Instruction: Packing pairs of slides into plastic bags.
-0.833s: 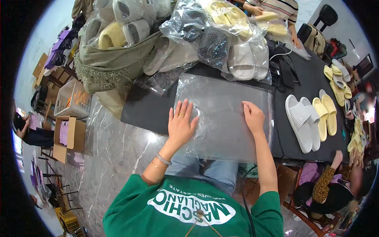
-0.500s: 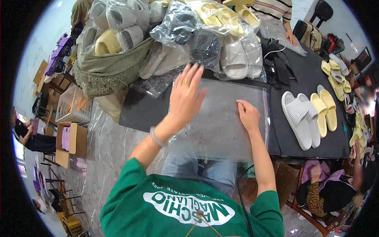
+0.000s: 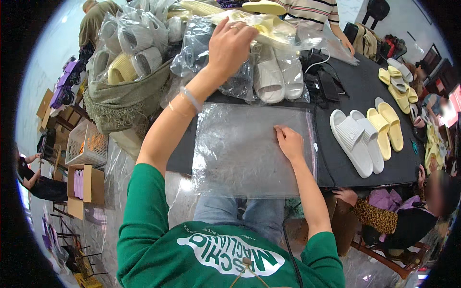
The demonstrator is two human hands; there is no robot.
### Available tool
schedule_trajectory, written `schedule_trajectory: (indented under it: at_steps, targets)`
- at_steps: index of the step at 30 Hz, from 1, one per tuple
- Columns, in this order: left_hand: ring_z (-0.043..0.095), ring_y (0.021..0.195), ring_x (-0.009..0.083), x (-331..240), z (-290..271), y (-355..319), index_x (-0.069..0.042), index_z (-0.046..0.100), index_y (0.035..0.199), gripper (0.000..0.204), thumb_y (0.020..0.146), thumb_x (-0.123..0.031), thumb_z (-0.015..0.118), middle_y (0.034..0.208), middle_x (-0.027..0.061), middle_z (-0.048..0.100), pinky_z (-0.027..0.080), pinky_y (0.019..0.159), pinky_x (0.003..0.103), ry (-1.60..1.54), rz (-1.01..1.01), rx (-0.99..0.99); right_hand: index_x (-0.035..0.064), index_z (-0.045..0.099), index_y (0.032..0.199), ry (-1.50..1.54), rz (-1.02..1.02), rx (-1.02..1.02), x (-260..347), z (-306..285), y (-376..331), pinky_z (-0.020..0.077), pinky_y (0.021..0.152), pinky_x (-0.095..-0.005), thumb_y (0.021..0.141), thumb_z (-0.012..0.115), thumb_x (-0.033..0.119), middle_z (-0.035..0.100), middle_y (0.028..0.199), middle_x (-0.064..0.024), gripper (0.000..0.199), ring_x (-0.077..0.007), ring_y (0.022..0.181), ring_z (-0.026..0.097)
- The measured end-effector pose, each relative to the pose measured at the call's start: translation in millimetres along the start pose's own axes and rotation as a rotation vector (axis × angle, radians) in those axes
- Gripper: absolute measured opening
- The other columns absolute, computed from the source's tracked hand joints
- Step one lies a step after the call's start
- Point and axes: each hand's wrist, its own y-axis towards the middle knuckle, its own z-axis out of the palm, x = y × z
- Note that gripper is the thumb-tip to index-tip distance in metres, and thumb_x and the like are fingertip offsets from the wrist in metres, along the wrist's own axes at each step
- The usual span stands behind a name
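My left hand reaches across the table to the heap of bagged slippers. Its fingers are bent onto a clear bag of pale yellow slippers and appear to grip its near edge. A large flat clear plastic bag lies in front of me, its near edge over my lap. On the right part of this bag rests my right hand, fingers curled and closed; their undersides are hidden. Just beyond the flat bag, a pair of light grey slippers sits in clear plastic, with dark bagged slippers beside it.
Unwrapped grey slippers and yellow slippers stand on the black table at right. A black device with cables lies behind them. A green sack of bagged slippers stands at left. Co-workers are at the far side and lower right.
My left hand has moved from above the flat bag to the heap, and its fingers have bent onto the bagged yellow slippers. My right hand stays on the flat bag.
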Motion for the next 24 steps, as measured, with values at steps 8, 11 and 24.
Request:
schedule_trajectory:
  at_steps: [8, 11, 24]
  targets:
    - [0.057, 0.087, 0.0182, -149.1, -56.5, -47.4, -0.013, 0.065, 0.102, 0.031, 0.072, -0.022, 0.063, 0.085, 0.0008, 0.058, 0.045, 0.084, 0.037, -0.395, 0.403, 0.129, 0.0174, 0.061, 0.121, -0.059, -0.118, -0.094, -19.0, 7.0, -6.5, 0.0482, 0.087, -0.0459, 0.086, 0.063, 0.035, 0.065, 0.116, -0.0118, 0.040, -0.0342, 0.100, 0.063]
    - [0.058, 0.094, 0.0179, -170.1, -54.2, -107.2, -0.012, 0.065, 0.108, 0.032, 0.079, -0.024, 0.065, 0.097, 0.0011, 0.062, 0.045, 0.086, 0.037, -0.466, 0.404, 0.445, 0.0149, 0.060, 0.121, -0.092, -0.194, -0.093, -29.7, 19.3, -5.1, 0.0479, 0.089, -0.0446, 0.086, 0.064, 0.032, 0.063, 0.118, -0.0125, 0.040, -0.0326, 0.104, 0.061]
    - [0.047, 0.111, 0.0196, -94.0, -109.5, -219.2, 0.000, 0.030, 0.134, 0.065, 0.086, -0.018, 0.070, 0.122, 0.0120, 0.043, 0.039, 0.098, 0.031, -0.728, -1.682, -0.234, 0.0062, 0.056, 0.125, -0.098, -0.484, -0.231, -59.2, 11.0, -22.4, 0.0479, 0.091, -0.0409, 0.085, 0.065, 0.021, 0.057, 0.119, -0.0165, 0.043, -0.0304, 0.115, 0.054]
